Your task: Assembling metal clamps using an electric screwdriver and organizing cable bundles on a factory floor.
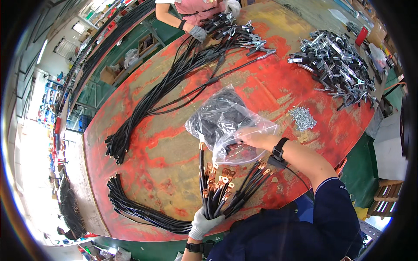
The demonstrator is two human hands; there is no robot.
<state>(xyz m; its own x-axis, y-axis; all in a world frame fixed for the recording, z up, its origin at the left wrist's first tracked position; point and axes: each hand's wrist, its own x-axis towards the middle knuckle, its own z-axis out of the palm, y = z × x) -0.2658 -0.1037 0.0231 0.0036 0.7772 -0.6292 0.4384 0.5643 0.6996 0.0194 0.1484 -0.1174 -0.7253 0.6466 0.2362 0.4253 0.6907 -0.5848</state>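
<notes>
My left hand (205, 224), in a white glove, is wrapped round a bundle of black cables (213, 203) near the table's front edge. Copper ring lugs (217, 179) cap several of the cable ends and point away from me. Ungloved, my right hand (252, 137) reaches into the mouth of a clear plastic bag (261, 152). Small black parts (217, 124) fill the bag; their exact kind is hard to make out. Plastic and the parts hide my right fingertips. More lug-ended cables (250, 185) lie just right of the held bundle.
Beyond the bag, a long bundle of black cables (143, 102) with metal clamps crosses the red, worn table (161, 143). A pile of clamps (333, 65) sits far right, near small metal screws (302, 118). Across the table, a co-worker's gloved hand (198, 33) touches cables.
</notes>
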